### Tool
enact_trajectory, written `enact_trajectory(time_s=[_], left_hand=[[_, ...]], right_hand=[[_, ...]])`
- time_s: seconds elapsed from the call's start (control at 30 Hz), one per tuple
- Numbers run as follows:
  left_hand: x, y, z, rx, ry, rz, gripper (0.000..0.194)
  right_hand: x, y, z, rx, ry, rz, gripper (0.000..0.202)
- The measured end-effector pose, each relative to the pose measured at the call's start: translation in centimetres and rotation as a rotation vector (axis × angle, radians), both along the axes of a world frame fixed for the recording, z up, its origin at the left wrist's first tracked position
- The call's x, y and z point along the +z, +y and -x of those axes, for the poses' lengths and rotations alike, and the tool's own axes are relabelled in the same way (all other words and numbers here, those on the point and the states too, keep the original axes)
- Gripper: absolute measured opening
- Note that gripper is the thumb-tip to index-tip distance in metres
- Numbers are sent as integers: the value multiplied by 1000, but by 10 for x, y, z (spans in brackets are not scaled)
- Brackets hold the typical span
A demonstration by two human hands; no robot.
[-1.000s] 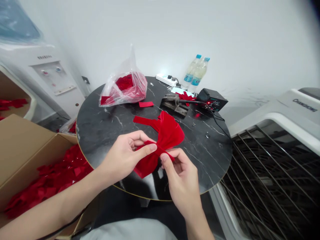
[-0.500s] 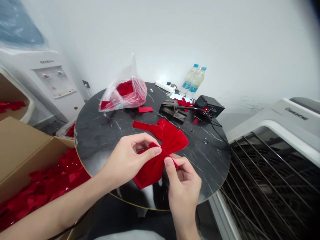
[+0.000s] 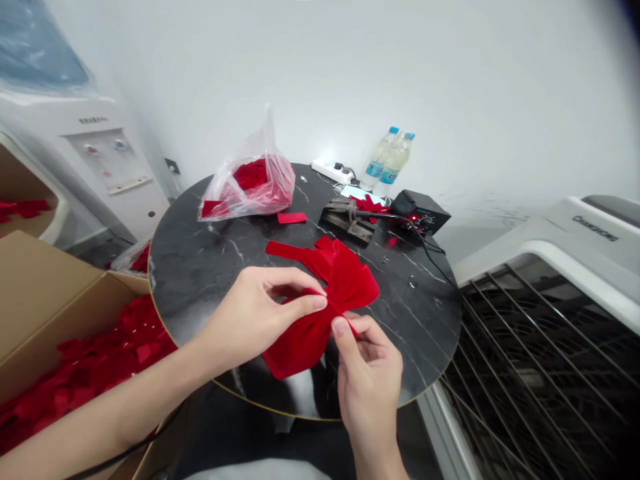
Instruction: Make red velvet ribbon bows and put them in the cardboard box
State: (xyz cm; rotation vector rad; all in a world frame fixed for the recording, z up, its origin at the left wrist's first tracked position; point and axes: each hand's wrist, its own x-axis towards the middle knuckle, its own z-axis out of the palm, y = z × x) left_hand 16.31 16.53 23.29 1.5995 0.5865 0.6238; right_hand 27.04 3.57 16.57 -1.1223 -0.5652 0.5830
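A red velvet-like bow (image 3: 353,280) is held over the near half of the round black table, pinched narrow at its middle. My left hand (image 3: 273,307) is closed, thumb and fingers pinching it just left of that middle. On the other side, my right hand (image 3: 367,360) grips the end of a narrow red strip that crosses the bow's centre. One loop spreads toward the far right, the other toward me. A red ribbon tail (image 3: 287,251) reaches out to the left behind my left hand. My fingers hide part of the centre.
On the marbled black table (image 3: 200,267) stand a plastic bag (image 3: 277,190) of red pieces, a soldering station (image 3: 420,212), its iron stand (image 3: 347,223), two bottles (image 3: 395,160) and a power strip (image 3: 331,173). A carton (image 3: 55,300) of red pieces sits left; a white cooler (image 3: 550,247), right.
The narrow strip now lies tighter across the bow's middle. My left hand has shifted slightly right, and the near loop has swung a little to the left.
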Motion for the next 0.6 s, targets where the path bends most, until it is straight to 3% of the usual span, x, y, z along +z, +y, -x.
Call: enact_trajectory(time_s=[0.27, 0.6], left_hand=[[7, 3, -1, -27, 28, -8, 13], [14, -2, 1, -18, 107, -195, 10]], right_hand=[[3, 1, 1, -25, -5, -28, 22], [-2, -3, 3, -32, 26, -16, 26]])
